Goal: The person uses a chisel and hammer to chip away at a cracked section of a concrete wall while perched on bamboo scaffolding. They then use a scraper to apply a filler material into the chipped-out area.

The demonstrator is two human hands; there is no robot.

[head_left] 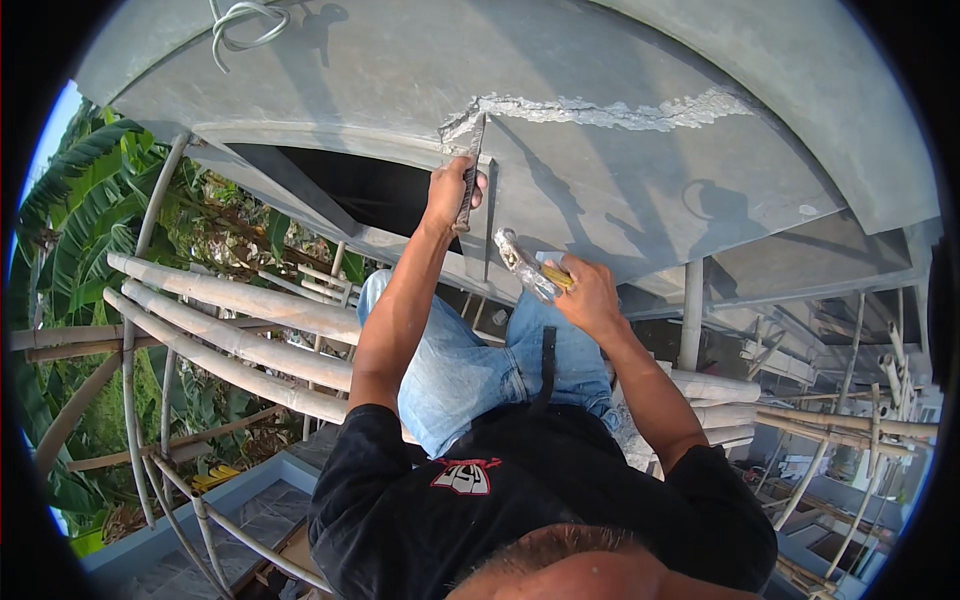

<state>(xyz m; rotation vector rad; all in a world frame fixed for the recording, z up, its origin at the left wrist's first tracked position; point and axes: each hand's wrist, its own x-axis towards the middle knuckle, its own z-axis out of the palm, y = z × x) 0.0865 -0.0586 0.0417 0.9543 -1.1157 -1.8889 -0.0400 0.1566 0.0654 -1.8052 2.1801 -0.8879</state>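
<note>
My left hand (455, 193) is closed around a steel chisel (470, 180) that looks like a ribbed bar. The chisel's upper end meets a rough, pale groove (620, 114) chipped across the grey concrete wall (600, 60). In my right hand (590, 298) is a hammer, gripped by its yellow handle (556, 276) close to the head. The worn, light-spattered hammer head (515, 255) hangs below and to the right of the chisel's lower end, apart from it.
Bamboo scaffold poles (240, 300) run across on my left, and more poles (850, 420) stand at right. A dark opening (370, 185) lies under the wall's edge. A bent wire loop (245, 25) sticks out at the top left. Banana leaves (75, 240) grow beyond the scaffold.
</note>
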